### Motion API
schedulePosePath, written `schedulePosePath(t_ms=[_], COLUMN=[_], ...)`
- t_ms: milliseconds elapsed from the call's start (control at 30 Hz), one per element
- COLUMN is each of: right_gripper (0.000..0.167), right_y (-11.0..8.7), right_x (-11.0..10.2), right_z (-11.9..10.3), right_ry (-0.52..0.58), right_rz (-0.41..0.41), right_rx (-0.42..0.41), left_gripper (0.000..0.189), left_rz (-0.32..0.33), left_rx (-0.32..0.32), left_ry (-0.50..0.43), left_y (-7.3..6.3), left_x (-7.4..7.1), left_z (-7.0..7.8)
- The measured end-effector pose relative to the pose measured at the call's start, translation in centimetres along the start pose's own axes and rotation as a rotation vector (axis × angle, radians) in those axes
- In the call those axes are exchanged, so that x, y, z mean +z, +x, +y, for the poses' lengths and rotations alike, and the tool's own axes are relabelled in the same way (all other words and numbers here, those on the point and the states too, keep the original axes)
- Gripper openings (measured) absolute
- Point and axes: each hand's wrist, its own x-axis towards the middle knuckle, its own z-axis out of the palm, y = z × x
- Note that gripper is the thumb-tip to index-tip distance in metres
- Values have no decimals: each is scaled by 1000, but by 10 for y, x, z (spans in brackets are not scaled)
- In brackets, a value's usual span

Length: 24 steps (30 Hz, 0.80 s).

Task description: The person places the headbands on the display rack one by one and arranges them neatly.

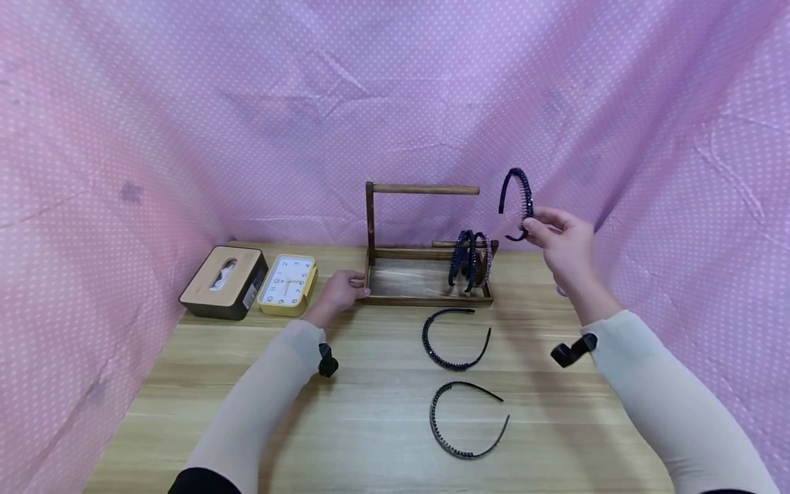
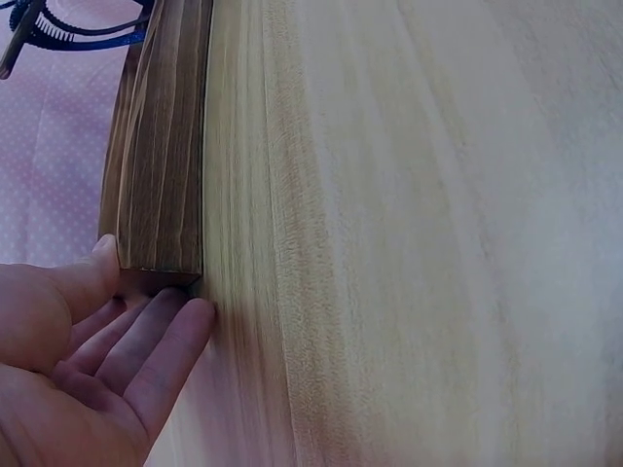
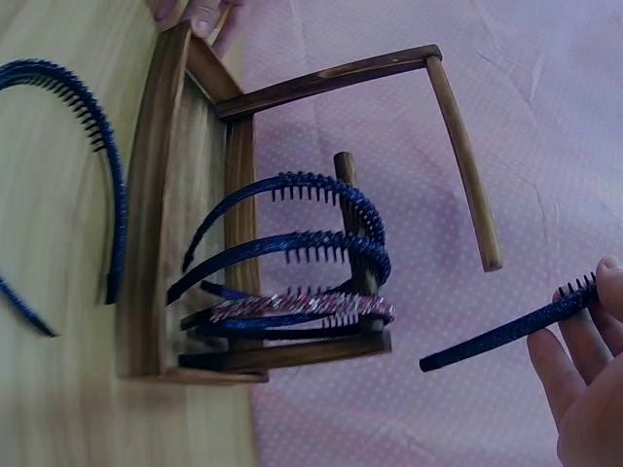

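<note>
My right hand [image 1: 568, 247] pinches a dark, toothed headband [image 1: 526, 193] between thumb and fingers, raised right of the wooden rack's upper bar [image 1: 426, 189]. In the right wrist view one arm of that headband [image 3: 496, 336] points toward the rack. My left hand [image 1: 336, 295] grips the left end of the rack's tray [image 1: 420, 301], thumb and fingers at its corner [image 2: 161, 277]. On the short lower bar hang two dark headbands [image 3: 292, 241] and a pink glittery headband [image 3: 292, 307]. Two more dark headbands, one nearer the rack [image 1: 427, 339] and one farther front [image 1: 435, 418], lie on the table.
Left of the rack are a yellow-framed clock [image 1: 286, 281] and a tissue box [image 1: 206, 274] with a wooden top. A pink dotted curtain [image 1: 308, 123] hangs behind and beside the light wooden table [image 1: 358, 425].
</note>
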Motion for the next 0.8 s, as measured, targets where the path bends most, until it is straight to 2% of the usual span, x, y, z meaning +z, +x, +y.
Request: schedulePosePath(t_ms=[300, 500, 667, 800], right_gripper=[26, 30, 30, 29], right_y=[21, 24, 25, 27], right_x=[40, 69, 93, 115], right_z=[1, -4, -8, -8], right_ry=[31, -18, -47, -27], right_rz=[-13, -57, -87, -114], right_rx=[-31, -19, 6, 27], left_gripper=[49, 48, 49, 49], left_rz=[11, 15, 20, 26], left_rx=[7, -5, 15, 24], left_ry=[41, 30, 72, 80], left_y=[-2, -1, -2, -5], left_x=[1, 1, -2, -4], left_z=[2, 3, 3, 4])
